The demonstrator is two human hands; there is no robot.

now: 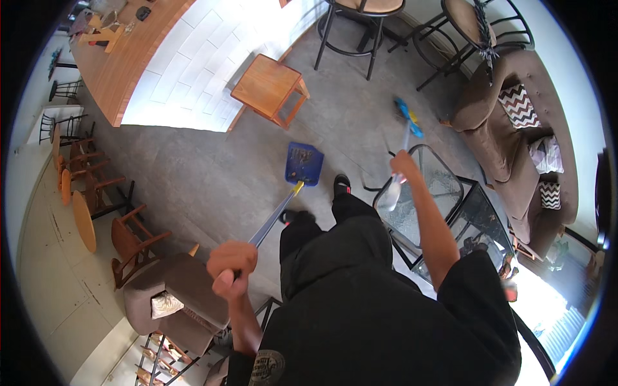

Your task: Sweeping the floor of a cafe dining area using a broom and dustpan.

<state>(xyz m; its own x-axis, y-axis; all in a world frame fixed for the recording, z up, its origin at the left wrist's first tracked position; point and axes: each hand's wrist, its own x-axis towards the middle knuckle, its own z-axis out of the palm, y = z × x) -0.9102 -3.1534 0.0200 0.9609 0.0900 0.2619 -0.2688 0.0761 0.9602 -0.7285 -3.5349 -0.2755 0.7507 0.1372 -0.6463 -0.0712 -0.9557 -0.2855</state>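
My left hand (pixel 232 265) is closed around the end of a long-handled dustpan's grey pole. The blue dustpan (pixel 315 171) rests on the floor ahead of my feet, with dark debris in its tray and a yellow joint at the pole. Over a glass-topped table, my right hand (pixel 405 166) grips the pale handle of a broom. The blue and yellow broom head (pixel 409 118) reaches the floor beyond the table, well right of the dustpan. A little dark debris seems to lie beside the bristles.
A wooden stool (pixel 267 80) stands by the white-tiled counter (pixel 193 58). Bar chairs (pixel 368 8) are at the back. A brown sofa (pixel 487 132) lines the right side, near the glass table (pixel 432 174). Wooden chairs (pixel 132 243) and a brown armchair (pixel 193 273) stand left.
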